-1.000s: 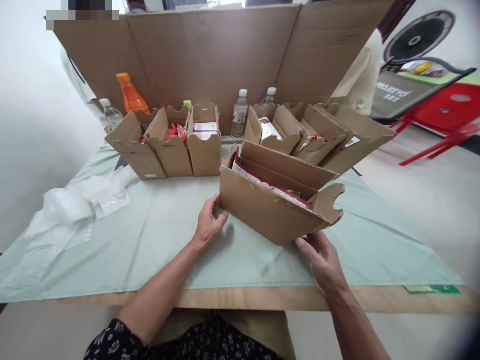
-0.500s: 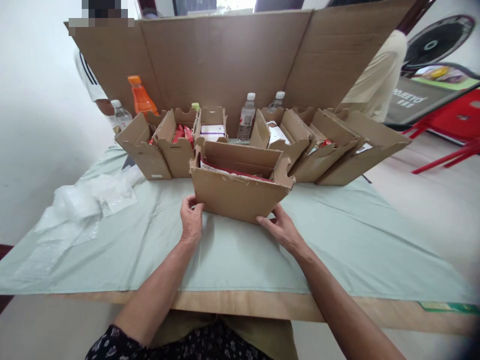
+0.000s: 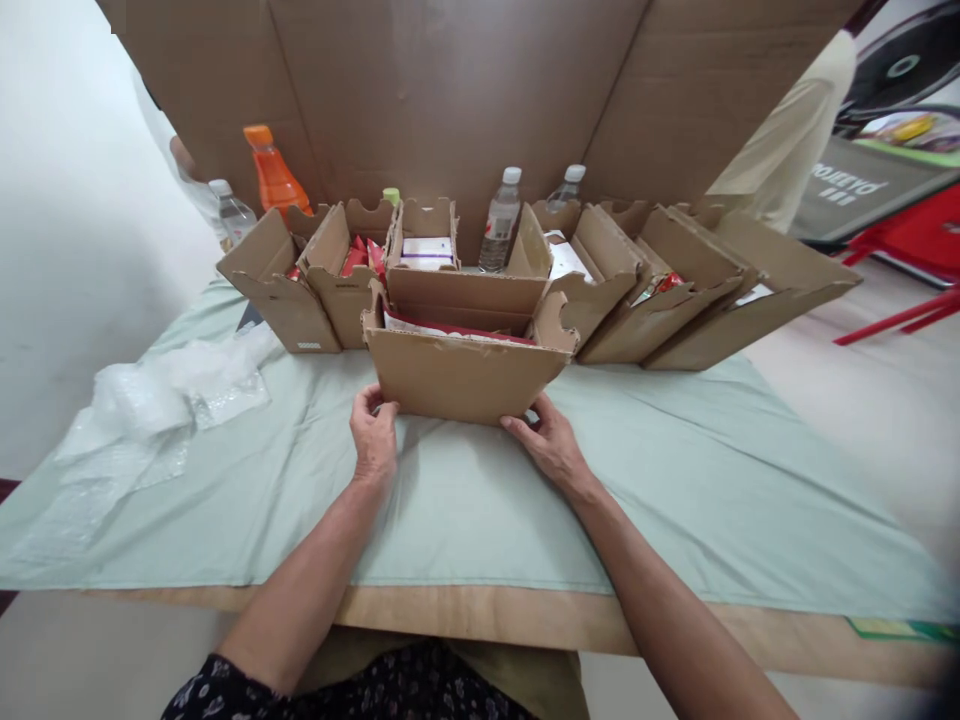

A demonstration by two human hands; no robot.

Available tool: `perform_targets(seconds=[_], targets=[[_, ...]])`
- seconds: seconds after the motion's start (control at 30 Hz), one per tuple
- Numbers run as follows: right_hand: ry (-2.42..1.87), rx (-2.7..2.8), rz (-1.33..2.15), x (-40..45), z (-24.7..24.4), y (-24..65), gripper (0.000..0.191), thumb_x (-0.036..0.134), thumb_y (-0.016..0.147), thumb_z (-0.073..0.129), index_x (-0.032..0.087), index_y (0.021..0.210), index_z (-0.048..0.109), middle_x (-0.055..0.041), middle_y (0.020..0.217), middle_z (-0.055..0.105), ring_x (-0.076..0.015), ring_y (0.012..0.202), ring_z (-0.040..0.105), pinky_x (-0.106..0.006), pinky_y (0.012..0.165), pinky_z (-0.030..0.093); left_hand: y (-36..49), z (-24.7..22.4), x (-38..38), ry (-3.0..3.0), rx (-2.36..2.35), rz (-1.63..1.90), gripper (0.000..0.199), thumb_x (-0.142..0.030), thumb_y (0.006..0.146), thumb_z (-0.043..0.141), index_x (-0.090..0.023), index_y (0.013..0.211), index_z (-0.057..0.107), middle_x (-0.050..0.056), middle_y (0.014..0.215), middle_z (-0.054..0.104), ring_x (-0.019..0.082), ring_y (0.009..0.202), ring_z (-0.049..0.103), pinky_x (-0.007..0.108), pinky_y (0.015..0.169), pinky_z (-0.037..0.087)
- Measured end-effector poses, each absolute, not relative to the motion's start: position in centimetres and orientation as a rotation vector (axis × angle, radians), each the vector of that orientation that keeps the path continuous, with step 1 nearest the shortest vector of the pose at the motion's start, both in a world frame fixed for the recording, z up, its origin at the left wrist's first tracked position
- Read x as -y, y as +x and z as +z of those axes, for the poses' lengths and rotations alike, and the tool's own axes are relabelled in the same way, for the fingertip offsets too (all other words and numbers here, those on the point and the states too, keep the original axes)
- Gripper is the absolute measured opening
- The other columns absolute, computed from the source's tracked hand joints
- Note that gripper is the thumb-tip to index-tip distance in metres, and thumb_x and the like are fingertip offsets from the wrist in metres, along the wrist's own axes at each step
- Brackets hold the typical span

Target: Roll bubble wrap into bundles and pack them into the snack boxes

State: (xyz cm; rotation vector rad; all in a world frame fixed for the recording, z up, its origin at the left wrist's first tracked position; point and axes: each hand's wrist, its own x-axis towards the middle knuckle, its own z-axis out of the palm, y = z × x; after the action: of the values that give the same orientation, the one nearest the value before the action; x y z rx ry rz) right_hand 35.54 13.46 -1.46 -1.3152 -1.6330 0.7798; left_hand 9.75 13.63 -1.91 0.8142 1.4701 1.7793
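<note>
An open-topped cardboard box (image 3: 465, 375) stands on the cloth in front of me, with something dark red and white inside, only its top edge showing. My left hand (image 3: 373, 430) grips the box's lower left corner, thumb on the front face. At the lower right corner, my right hand (image 3: 551, 440) holds it the same way, its other fingers hidden round the side. Close behind this box is another open cardboard box (image 3: 427, 218) holding a white pack with a purple stripe (image 3: 426, 252).
More open cardboard boxes (image 3: 304, 315) flank it in a row. Plastic bottles (image 3: 499, 222) and an orange bottle (image 3: 277, 180) stand behind, before a tall cardboard panel (image 3: 457, 90). Bubble wrap (image 3: 142, 405) lies left on the pale green cloth (image 3: 480, 520). A person's light clothing (image 3: 795, 130) shows behind.
The held box and both my hands have shifted slightly away from me and to the left, toward the row. My view has tilted down a little. The grip stays the same.
</note>
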Motion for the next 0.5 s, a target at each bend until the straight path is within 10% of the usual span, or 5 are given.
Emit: perform_targets(seconds=[0.5], targets=[[-1.426, 1.732, 0.718, -12.8, -2.1, 33.0, 0.068, 0.041, 0.086, 0.063, 0.024, 0.152, 0.054, -0.0108, 0.13, 0.074, -0.0306, 0.111, 0.072, -0.045, 0.087, 0.06, 8.3, -1.7, -14.3, 0.778, -1.417, 1.84, 0.049, -0.015, 0.068, 0.063, -0.021, 0.116, 0.062, 0.007, 0.12, 0.07, 0.022, 0.119, 0.065, 0.039, 0.111, 0.049]])
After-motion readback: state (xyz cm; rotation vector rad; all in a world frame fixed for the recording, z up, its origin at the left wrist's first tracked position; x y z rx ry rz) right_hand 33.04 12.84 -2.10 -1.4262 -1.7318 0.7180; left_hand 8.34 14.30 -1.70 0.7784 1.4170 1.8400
